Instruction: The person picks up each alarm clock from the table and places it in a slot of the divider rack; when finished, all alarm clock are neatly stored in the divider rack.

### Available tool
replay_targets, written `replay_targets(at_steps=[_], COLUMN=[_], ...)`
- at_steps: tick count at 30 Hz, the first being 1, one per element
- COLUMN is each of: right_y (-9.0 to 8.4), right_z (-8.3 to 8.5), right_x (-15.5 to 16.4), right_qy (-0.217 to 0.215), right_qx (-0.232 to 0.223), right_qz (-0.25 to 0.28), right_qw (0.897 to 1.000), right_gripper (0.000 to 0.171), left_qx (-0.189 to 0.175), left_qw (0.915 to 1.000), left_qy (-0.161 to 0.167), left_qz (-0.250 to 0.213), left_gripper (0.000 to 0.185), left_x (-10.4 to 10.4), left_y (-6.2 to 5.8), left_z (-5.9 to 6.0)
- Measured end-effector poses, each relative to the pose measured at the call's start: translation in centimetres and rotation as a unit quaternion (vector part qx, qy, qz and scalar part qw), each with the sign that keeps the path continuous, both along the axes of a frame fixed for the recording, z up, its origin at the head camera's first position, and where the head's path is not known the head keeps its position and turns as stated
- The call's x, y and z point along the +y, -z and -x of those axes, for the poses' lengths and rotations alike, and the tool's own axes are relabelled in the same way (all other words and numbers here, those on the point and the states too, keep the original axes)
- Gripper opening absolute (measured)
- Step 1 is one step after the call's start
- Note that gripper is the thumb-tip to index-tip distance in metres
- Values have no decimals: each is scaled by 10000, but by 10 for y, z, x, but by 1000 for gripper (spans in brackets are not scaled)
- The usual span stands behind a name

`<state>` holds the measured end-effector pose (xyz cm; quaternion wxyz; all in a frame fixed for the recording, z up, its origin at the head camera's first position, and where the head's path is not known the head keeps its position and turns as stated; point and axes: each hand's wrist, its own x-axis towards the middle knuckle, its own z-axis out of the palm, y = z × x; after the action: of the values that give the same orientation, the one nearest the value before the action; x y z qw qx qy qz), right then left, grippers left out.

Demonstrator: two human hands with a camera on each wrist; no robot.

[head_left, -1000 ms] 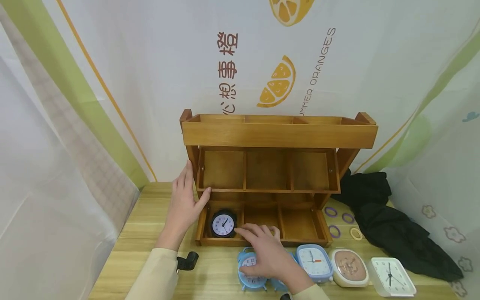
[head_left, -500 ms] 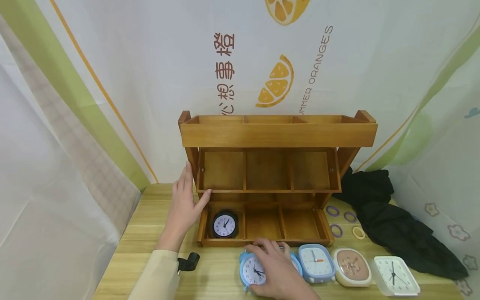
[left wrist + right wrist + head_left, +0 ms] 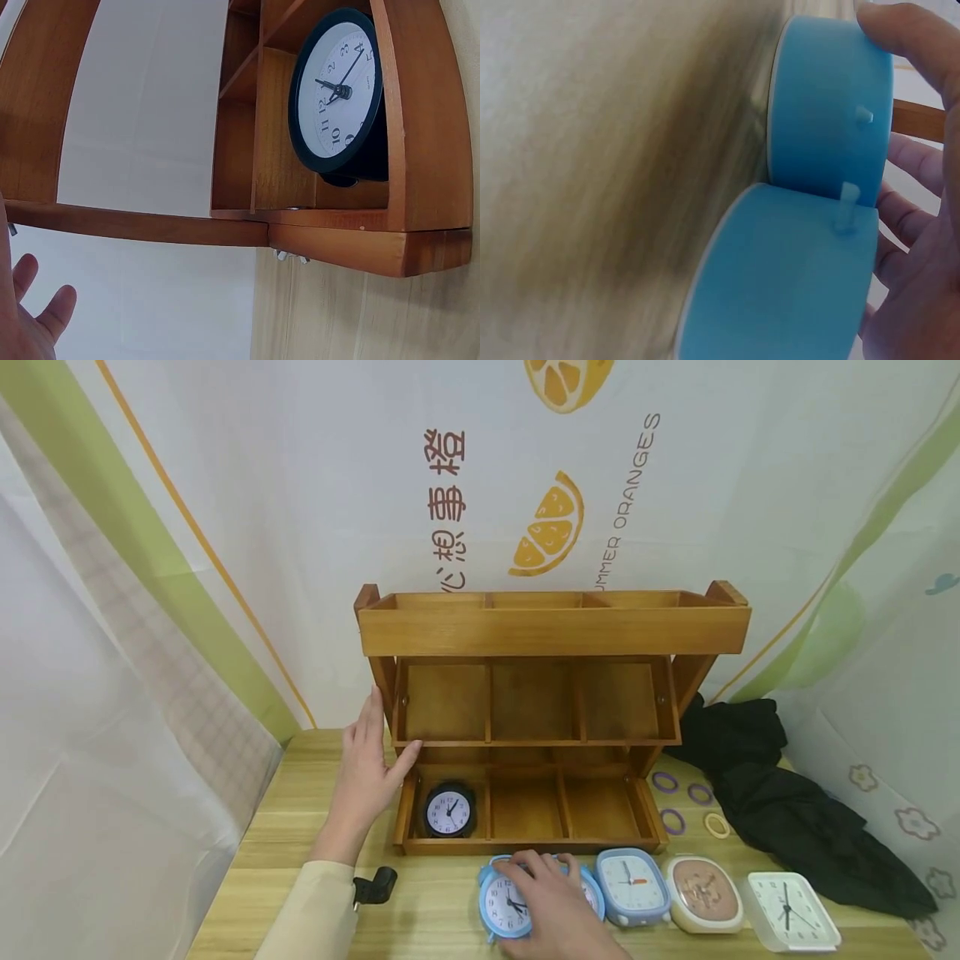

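Gripping one of two blue clocks [image 3: 498, 903] with right-hand fingers [image 3: 916, 159]

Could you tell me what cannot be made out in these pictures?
Head view: dial of the second round blue clock, mostly covered by the right hand.
Head view: floor of the top tray, hidden by its front.
Left wrist view: part of the left hand, cut off at the frame's edge.

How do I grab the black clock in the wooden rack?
Probably from the front, slightly above, pinching the sides of its round rim. The black clock faces out and rises above the low front board, while the middle tier hangs over the back. The gaps beside it look narrow, so go gently.
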<state>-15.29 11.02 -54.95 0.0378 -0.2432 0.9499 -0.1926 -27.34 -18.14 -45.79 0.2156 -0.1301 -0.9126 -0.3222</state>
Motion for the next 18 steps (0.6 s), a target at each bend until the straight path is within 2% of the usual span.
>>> replay_targets(at_steps=[13,18], right_y=[7,1], right_z=[0,-2], right_x=[5,8], right_qy=[-90,-209], right_qx=[208,360], right_qz=[184,432], right_qw=[9996,9982], right_gripper=[80,79], left_qx=[-17,-11], left_qw=[9999,9999], left_qy=[-36,-53], left_qz=[159,143], left_gripper=[98,98], left_x=[2,1], left_y=[2,2], left_z=[0,0])
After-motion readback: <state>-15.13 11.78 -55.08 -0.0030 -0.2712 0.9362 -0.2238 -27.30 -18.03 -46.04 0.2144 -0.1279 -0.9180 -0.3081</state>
